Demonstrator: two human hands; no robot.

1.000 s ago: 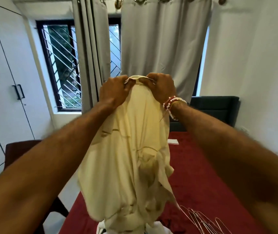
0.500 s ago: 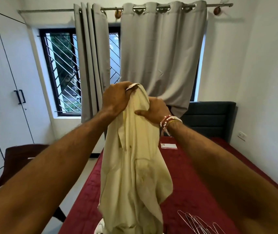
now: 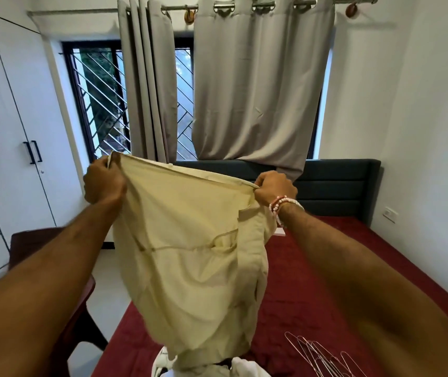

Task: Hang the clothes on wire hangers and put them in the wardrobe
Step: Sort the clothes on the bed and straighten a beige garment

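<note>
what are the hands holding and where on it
The cream garment, by its top edge: the left hand grips the left end, the right hand the right end.

Head-worn, forward-down, close behind garment (image 3: pixel 190 268)

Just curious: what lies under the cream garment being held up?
Below the cream garment, gripped by left hand and right hand, white clothes peek out on the red bed cover. The cloth hides the rest of that pile.

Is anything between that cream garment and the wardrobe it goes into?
Yes: the wardrobe has its doors closed, and a dark chair stands on the floor between the bed and the wardrobe. The cream garment is on no hanger yet.
</note>
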